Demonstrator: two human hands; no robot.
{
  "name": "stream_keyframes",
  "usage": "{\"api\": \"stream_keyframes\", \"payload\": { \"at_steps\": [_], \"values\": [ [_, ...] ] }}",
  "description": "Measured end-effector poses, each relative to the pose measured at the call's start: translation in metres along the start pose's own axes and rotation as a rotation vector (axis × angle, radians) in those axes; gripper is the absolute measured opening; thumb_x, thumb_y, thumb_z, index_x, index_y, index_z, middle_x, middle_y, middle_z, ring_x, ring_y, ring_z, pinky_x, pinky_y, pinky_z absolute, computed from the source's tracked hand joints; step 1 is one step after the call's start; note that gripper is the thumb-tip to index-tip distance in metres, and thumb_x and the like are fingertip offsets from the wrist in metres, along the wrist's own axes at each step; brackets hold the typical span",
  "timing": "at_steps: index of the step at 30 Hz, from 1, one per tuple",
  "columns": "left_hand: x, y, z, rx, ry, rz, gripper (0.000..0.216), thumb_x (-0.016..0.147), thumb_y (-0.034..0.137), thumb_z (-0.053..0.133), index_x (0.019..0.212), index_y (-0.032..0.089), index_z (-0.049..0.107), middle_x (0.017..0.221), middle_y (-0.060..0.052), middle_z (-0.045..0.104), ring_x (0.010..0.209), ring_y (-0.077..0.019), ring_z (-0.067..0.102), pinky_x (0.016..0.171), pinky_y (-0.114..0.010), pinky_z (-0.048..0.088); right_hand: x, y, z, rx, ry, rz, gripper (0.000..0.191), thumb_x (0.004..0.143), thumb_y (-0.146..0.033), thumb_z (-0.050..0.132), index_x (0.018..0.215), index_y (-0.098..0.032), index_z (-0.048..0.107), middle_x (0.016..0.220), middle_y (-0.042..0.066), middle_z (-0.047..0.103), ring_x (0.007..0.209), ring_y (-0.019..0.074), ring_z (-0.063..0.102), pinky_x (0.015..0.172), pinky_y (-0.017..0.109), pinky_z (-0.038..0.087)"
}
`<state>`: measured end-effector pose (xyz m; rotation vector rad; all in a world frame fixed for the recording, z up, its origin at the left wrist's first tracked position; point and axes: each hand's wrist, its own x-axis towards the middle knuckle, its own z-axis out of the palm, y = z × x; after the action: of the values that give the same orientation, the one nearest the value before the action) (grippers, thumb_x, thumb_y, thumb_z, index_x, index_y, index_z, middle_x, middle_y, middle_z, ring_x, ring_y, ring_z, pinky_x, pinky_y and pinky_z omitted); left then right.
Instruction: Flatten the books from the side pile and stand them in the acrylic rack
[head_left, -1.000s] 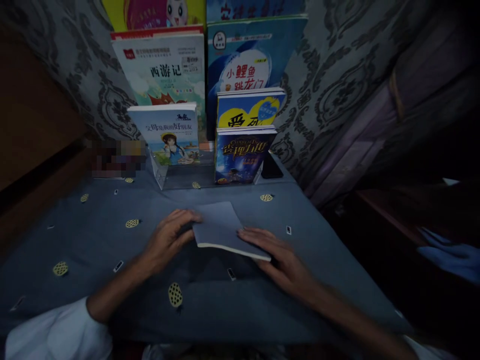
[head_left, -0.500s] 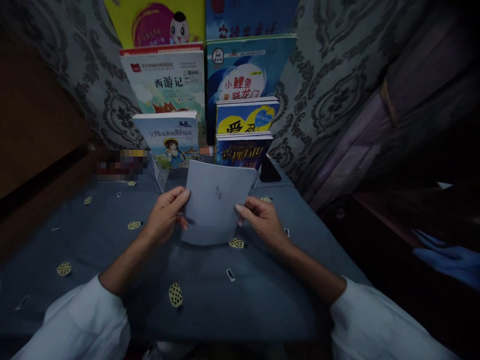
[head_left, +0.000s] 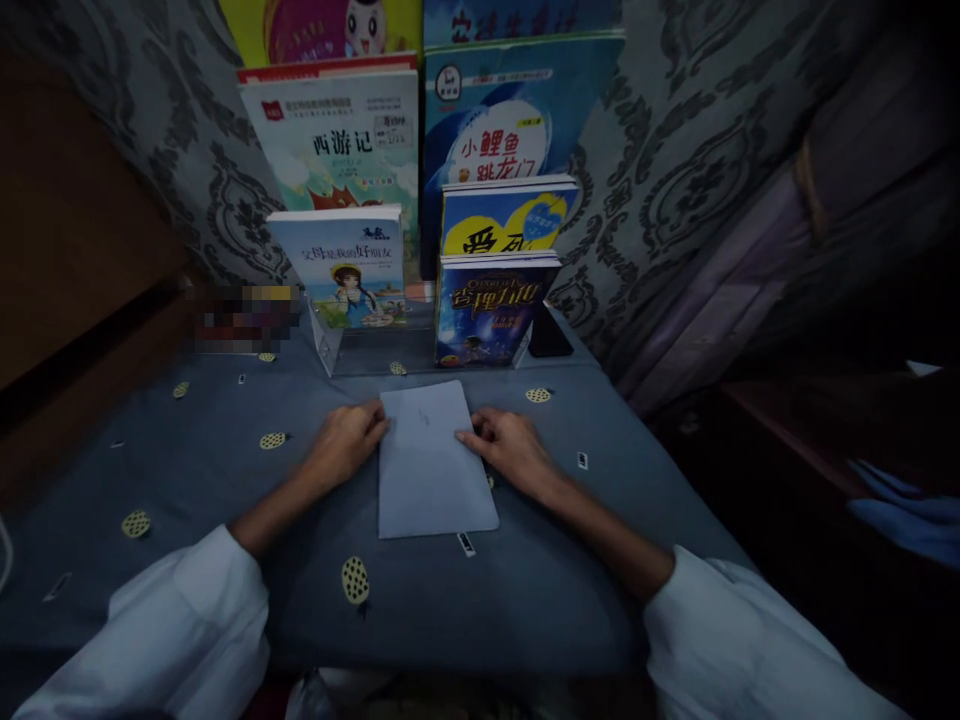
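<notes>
Both forearms reached in level; the left hand (head_left: 346, 443) pinched the thin pale grey booklet (head_left: 433, 462) at its nine o'clock edge, the right hand (head_left: 510, 447) at three o'clock; it lay flat on the blue patterned cloth (head_left: 187, 470); at twelve o'clock, the clear acrylic rack (head_left: 352, 345) held upright picture books (head_left: 491, 310).

We log a thin booklet (head_left: 433, 462) flat on the table (head_left: 225, 470), between our left hand (head_left: 346, 442) and right hand (head_left: 508, 450), each touching an edge. Behind it stands a clear stand (head_left: 375, 350) holding upright books (head_left: 487, 310); taller books (head_left: 337, 140) lean behind those, against the wall (head_left: 660, 150).
</notes>
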<state>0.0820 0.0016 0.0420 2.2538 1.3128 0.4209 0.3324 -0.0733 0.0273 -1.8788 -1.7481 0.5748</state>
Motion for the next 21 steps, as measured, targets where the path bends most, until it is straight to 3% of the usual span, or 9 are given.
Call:
{"api": "stream_keyframes", "payload": {
  "at_steps": [3,7,13,17,21],
  "values": [
    [-0.001,0.008,-0.001,0.380,0.054,0.093,0.014,0.099,0.026,0.051,0.101,0.020,0.064,0.106,-0.008,0.070,0.099,-0.0245,0.067,0.079,-0.032,0.049,-0.002,-0.006,-0.002,-0.114,-0.022,0.038,0.019,0.089,-0.035,0.066,0.101,-0.021,0.069,0.071,0.001,0.070,0.068,0.0199,0.067,0.061,0.027,0.041],
    [-0.001,0.011,0.005,0.563,0.020,0.081,0.021,0.103,0.027,0.046,0.114,0.020,0.063,0.123,-0.010,0.068,0.113,-0.0258,0.066,0.090,-0.035,0.053,-0.010,-0.011,-0.001,-0.283,-0.036,-0.001,0.025,0.093,-0.032,0.063,0.115,-0.021,0.068,0.081,0.003,0.074,0.075,0.0210,0.070,0.065,0.027,0.045],
    [-0.001,0.005,0.017,0.628,0.074,0.153,0.023,0.104,0.023,0.046,0.114,0.016,0.065,0.126,-0.013,0.069,0.116,-0.0268,0.066,0.100,-0.040,0.052,-0.003,-0.020,0.014,-0.293,0.030,-0.429,0.026,0.098,-0.022,0.053,0.119,-0.019,0.068,0.114,0.013,0.072,0.111,0.0278,0.065,0.091,0.041,0.055],
    [-0.001,-0.004,0.023,0.595,0.138,0.194,0.021,0.102,0.020,0.049,0.116,0.016,0.064,0.124,-0.013,0.071,0.113,-0.0261,0.067,0.098,-0.040,0.053,0.021,-0.028,0.039,-0.228,-0.087,-0.592,0.047,0.100,-0.023,0.045,0.146,-0.014,0.050,0.152,0.017,0.053,0.143,0.0281,0.047,0.117,0.050,0.041],
    [-0.001,-0.013,0.026,0.559,0.188,0.248,0.023,0.102,0.020,0.047,0.118,0.017,0.064,0.125,-0.013,0.070,0.111,-0.0257,0.067,0.097,-0.041,0.053,0.038,-0.035,0.059,-0.241,-0.191,-0.595,0.054,0.103,-0.024,0.036,0.153,-0.005,0.039,0.160,0.020,0.042,0.153,0.0273,0.032,0.125,0.052,0.028]
  ]
}}
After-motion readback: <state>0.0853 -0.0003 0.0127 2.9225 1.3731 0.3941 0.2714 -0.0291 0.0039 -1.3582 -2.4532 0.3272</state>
